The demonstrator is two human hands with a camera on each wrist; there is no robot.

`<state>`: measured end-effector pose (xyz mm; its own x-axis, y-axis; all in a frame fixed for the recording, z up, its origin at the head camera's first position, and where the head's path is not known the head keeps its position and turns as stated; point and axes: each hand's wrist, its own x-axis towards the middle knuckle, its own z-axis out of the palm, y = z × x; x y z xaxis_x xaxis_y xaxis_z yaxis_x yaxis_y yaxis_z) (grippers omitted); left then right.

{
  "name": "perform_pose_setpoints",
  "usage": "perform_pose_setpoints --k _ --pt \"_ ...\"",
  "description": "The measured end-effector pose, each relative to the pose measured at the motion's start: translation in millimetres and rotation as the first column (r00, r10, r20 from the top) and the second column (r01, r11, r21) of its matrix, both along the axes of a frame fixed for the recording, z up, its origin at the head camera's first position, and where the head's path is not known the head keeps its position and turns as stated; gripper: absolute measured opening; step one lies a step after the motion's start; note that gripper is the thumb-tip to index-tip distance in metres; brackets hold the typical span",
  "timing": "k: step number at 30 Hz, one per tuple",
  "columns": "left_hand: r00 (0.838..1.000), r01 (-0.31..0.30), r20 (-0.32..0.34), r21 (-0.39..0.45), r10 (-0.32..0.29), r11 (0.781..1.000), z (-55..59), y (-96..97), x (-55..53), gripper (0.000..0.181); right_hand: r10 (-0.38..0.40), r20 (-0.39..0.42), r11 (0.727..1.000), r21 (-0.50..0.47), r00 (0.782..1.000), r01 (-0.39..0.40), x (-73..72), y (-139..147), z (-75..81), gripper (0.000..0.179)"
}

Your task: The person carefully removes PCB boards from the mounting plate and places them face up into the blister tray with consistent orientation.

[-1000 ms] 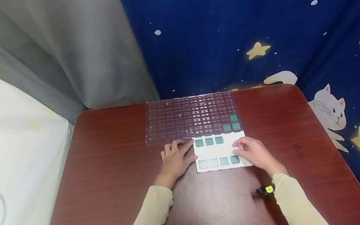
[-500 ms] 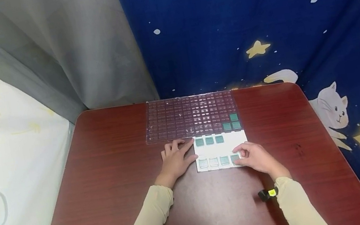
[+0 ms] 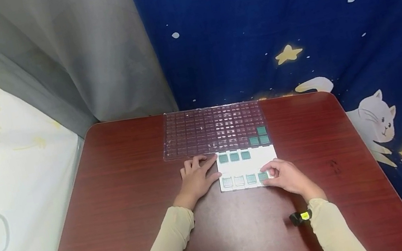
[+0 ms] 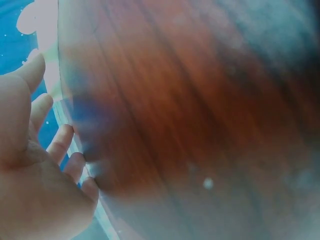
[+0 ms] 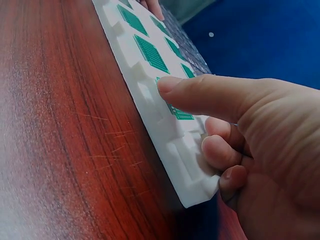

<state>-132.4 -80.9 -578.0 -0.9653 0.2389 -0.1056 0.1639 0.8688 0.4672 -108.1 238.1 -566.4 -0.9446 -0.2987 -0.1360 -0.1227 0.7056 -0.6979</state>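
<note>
A white tray point(image 3: 240, 166) bears small green squares with fine lines, in a far row and a near row. My left hand point(image 3: 194, 181) lies spread at its left side, with thumb and index fingertip right at the edge. My right hand point(image 3: 292, 177) pinches the rightmost near-row green square point(image 3: 263, 176) between thumb and index finger. In the right wrist view, the thumb point(image 5: 172, 86) covers part of that green square point(image 5: 185, 115), and the other fingers curl beside the tray's end. The left wrist view has my left hand point(image 4: 42, 165) with straight fingers over the table.
Behind the white tray lies a clear plastic tray point(image 3: 202, 132) with many compartments; 3 green squares point(image 3: 261, 130) sit in its near right corner. A black strap with a yellow label point(image 3: 302, 216) hangs by the right sleeve. Curtains point(image 3: 225, 31) rise beyond the red-brown table point(image 3: 125, 179).
My right hand has moved slightly toward me, from over the tray's right part onto the rightmost near-row green square. My left hand has stayed at the tray's left edge.
</note>
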Motion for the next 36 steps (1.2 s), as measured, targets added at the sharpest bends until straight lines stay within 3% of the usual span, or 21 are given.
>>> perform_pose_setpoints --k 14,27,31,36 --pt "1.0 0.002 -0.003 0.014 -0.002 1.0 3.5 -0.5 -1.0 0.062 0.008 -0.021 1.0 0.011 1.0 -0.007 -1.6 -1 -1.2 0.033" --pt "1.0 0.003 -0.004 0.021 -0.003 1.0 2.9 -1.8 1.0 0.062 -0.027 0.025 0.999 -0.036 0.999 0.028 -1.9 -4 0.9 0.033" --pt "1.0 0.003 0.001 0.015 -0.003 1.0 3.6 -1.2 1.7 0.062 -0.038 0.029 0.999 -0.034 0.999 0.039 -7.7 -5 3.4 0.032" --pt "1.0 0.003 -0.001 0.004 -0.003 1.0 2.6 -0.3 2.0 0.062 -0.068 -0.055 0.998 0.008 0.996 0.068 -27.1 0 14.0 0.031"
